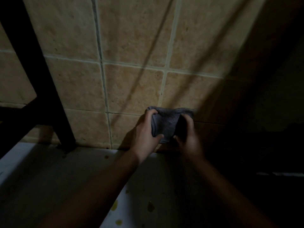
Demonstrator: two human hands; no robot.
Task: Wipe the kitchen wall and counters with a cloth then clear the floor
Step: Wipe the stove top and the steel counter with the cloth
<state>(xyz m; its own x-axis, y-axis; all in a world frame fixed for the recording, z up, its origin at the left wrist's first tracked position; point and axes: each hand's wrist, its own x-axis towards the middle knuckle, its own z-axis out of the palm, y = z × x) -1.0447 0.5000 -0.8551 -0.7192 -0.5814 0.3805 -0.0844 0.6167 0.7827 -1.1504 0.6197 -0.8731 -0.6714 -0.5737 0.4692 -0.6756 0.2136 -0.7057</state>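
You are facing a tiled wall [131, 46] of mottled tan squares with pale grout lines; long curved shadows are falling across it from twelve o'clock down toward six. A dark frame [37, 76], its make unclear, is slanting across the wall at nine to ten o'clock and meeting the pale counter [41, 170] at about eight. Yellowish spots [150, 206] are showing on the counter at six o'clock. Everything from two to five o'clock is sinking into deep shadow.
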